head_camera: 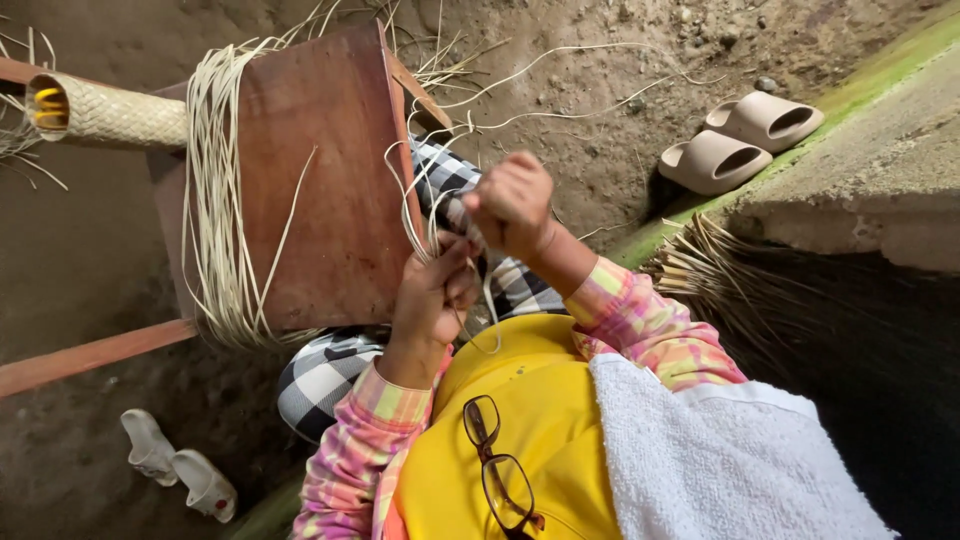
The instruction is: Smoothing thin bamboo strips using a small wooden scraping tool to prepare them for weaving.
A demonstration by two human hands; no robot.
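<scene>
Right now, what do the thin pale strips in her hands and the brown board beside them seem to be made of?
The strips look like split cane or reed: pale, matte, thin and bending freely, though which plant is unclear. The board looks like wood, reddish brown with a smooth, dull surface. Both the left hand and right hand pinch strips.

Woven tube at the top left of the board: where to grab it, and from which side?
Grip the woven tube around its middle, fingers wrapping its round body from above. It lies level, jutting left off the wooden board, with its open end free. The right end is buried under the bundle of pale strips, so coming in from that side probably snags. Both hands are busy with strips.
</scene>
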